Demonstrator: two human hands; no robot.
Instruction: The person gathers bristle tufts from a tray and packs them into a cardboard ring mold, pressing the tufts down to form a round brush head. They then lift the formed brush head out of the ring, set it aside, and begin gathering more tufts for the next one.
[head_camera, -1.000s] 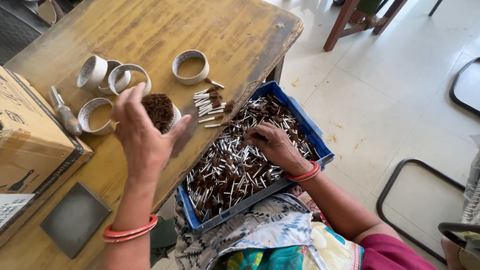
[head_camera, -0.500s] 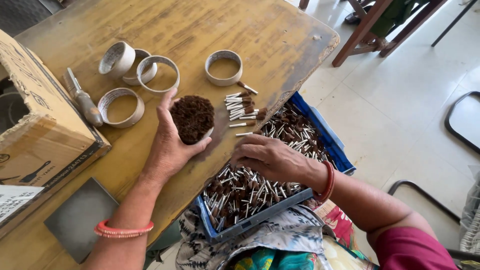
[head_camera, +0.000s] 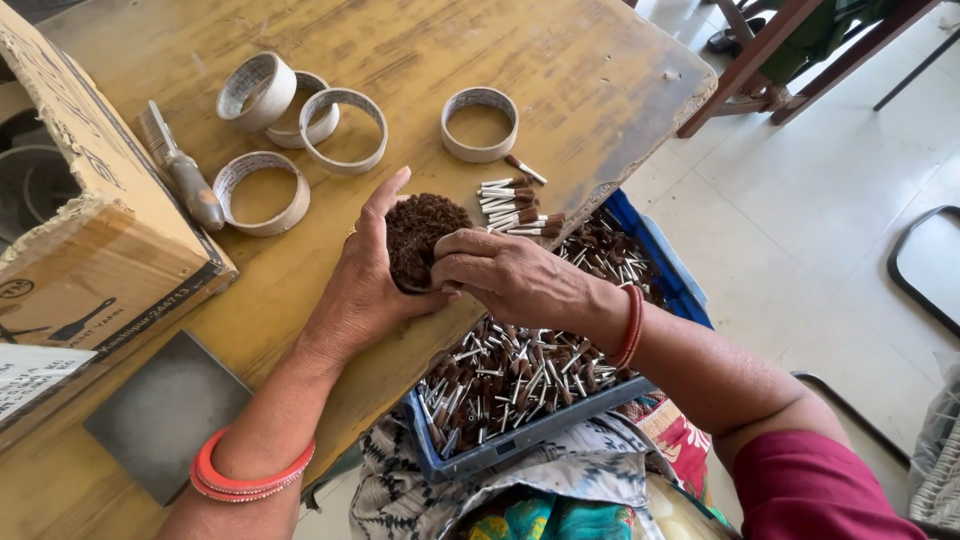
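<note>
Head view showed the left hand (head_camera: 365, 285) cupping a round brown bristle bundle (head_camera: 420, 235) above the desk (head_camera: 300, 80) edge, fingers wrapped around it. Right hand (head_camera: 500, 275) fingers pressed closed on the bundle's side, above a blue tray (head_camera: 670, 280) of small brushes.

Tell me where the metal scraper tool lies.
In the head view, the scraper tool lies on the table's left side, between the cardboard box and the tape rings.
</note>
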